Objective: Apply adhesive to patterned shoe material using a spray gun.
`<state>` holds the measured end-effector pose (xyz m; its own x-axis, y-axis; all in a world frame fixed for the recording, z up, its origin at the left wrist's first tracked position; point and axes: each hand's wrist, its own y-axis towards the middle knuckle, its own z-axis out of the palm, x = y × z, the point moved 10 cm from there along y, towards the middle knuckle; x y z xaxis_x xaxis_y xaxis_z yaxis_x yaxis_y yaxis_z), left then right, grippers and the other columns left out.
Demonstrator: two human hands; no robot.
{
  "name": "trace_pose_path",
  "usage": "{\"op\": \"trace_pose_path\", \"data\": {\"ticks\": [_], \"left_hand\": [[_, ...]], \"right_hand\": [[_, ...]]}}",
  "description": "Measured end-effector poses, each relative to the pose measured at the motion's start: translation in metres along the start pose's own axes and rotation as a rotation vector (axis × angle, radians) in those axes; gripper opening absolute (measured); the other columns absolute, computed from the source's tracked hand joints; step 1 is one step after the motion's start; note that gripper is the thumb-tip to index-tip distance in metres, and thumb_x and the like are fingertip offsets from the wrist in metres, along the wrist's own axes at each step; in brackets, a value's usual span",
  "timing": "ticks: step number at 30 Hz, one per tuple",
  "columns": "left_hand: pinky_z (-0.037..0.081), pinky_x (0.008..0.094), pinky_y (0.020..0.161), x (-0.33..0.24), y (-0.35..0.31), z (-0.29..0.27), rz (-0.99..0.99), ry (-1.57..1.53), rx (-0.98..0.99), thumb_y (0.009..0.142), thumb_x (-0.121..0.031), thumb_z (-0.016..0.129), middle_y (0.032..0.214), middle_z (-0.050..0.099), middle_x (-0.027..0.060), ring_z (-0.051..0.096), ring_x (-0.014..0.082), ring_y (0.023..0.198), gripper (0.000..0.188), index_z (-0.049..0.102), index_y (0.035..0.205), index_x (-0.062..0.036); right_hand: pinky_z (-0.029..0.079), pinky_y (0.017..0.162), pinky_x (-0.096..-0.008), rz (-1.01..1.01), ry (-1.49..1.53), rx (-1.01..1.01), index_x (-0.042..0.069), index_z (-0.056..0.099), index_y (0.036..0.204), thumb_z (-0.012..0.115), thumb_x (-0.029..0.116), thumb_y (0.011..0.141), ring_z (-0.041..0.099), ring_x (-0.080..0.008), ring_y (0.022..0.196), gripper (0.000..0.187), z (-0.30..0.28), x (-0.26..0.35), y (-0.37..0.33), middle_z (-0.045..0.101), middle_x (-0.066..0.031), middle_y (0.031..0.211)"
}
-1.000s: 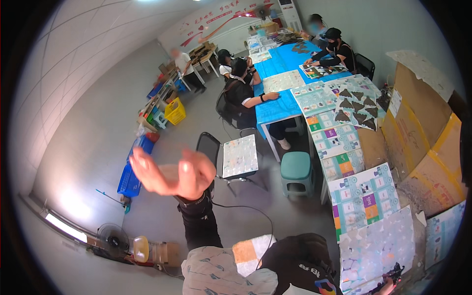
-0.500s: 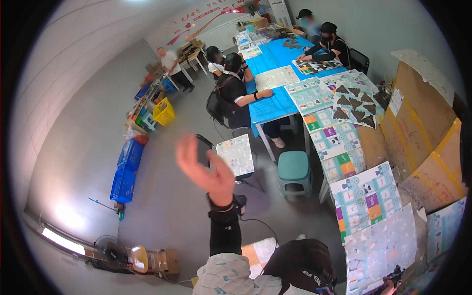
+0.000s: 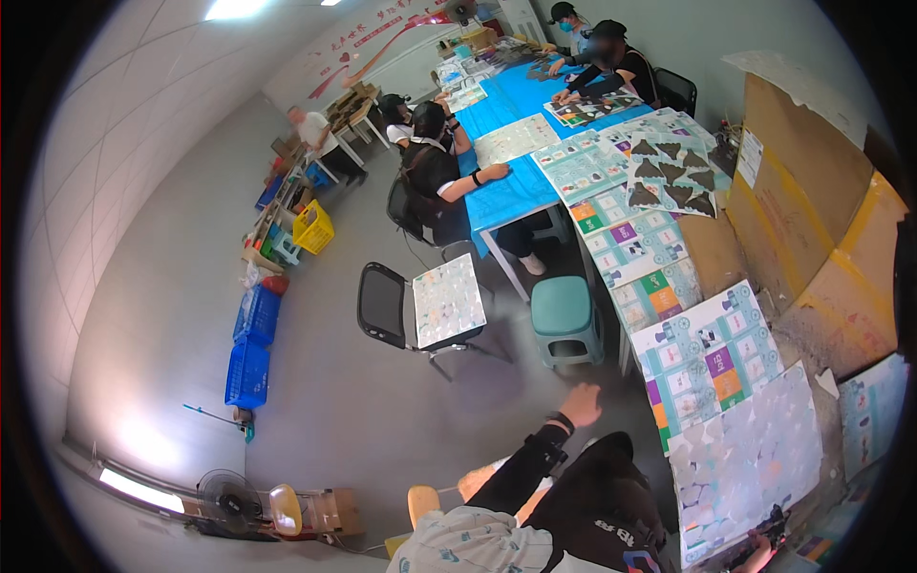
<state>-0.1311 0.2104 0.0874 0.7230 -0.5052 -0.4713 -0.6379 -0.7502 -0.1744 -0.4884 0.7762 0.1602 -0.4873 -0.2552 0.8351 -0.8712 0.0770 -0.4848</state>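
My left hand (image 3: pixel 581 407) hangs in the air above the floor, beside the worktable. Its fingers are curled in, and nothing shows in them. A dark band circles the wrist below a black sleeve. Part of my right hand (image 3: pixel 758 554) shows at the lower edge, by a pale sheet (image 3: pixel 755 458) with rounded cut-out shapes; a dark device sits over its wrist and its fingers are mostly hidden. Beyond that sheet lies a printed board (image 3: pixel 709 358) with teal, purple and orange panels.
A teal stool (image 3: pixel 561 307) stands left of the table. Farther left, a black chair (image 3: pixel 384 304) carries a patterned sheet (image 3: pixel 449 298) on its seat. Cardboard boxes (image 3: pixel 798 181) border the table's right side. Several people sit around the blue-covered table (image 3: pixel 511 191). Blue crates (image 3: pixel 246 372) line the left wall.
My left hand has swung down and to the right from in front of the chair, its spread fingers now curled. The view has shifted slightly. My right hand stays at the lower edge.
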Motion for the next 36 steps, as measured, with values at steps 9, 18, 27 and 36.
{"op": "trace_pose_path", "data": {"ticks": [9, 18, 27, 36], "left_hand": [[0.043, 0.0454, 0.088, -0.064, 0.034, 0.064, 0.04, 0.012, 0.136, 0.073, -0.016, 0.061, 0.113, 0.048, 0.023, 0.05, 0.0387, 0.103, 0.051, 0.045, 0.118, 0.0005], [0.047, 0.0437, 0.083, -0.093, 0.078, 0.051, 0.025, 0.091, -0.006, 0.073, -0.008, 0.056, 0.127, 0.039, 0.0195, 0.045, 0.0347, 0.113, 0.051, 0.04, 0.121, 0.0006], [0.047, 0.0469, 0.079, -0.095, 0.088, 0.077, 0.064, 0.174, 0.074, 0.077, -0.016, 0.057, 0.136, 0.033, 0.0163, 0.042, 0.031, 0.115, 0.054, 0.038, 0.126, -0.0003], [0.047, 0.0454, 0.083, -0.101, 0.098, 0.085, 0.037, 0.329, 0.154, 0.077, -0.021, 0.061, 0.141, 0.025, 0.0158, 0.037, 0.0311, 0.121, 0.059, 0.039, 0.127, 0.0013]], "right_hand": [[0.04, 0.047, -0.0303, 0.013, -0.002, 0.005, 0.005, 0.059, 0.091, 0.056, 0.003, 0.067, 0.058, -0.02, 0.068, 0.024, -0.034, -0.011, 0.015, 0.063, -0.0101, 0.082], [0.039, 0.048, -0.0299, 0.024, -0.003, 0.036, 0.005, 0.059, 0.088, 0.056, 0.004, 0.066, 0.058, -0.0198, 0.069, 0.022, -0.028, -0.014, 0.029, 0.063, -0.0096, 0.081], [0.039, 0.048, -0.0296, 0.025, 0.001, 0.071, 0.004, 0.059, 0.084, 0.055, 0.006, 0.066, 0.058, -0.0195, 0.07, 0.019, -0.02, -0.018, 0.032, 0.062, -0.0092, 0.079], [0.038, 0.048, -0.0293, 0.007, 0.019, 0.095, 0.004, 0.059, 0.081, 0.054, 0.007, 0.065, 0.058, -0.0192, 0.07, 0.016, -0.019, -0.021, 0.032, 0.062, -0.0087, 0.078]]}}
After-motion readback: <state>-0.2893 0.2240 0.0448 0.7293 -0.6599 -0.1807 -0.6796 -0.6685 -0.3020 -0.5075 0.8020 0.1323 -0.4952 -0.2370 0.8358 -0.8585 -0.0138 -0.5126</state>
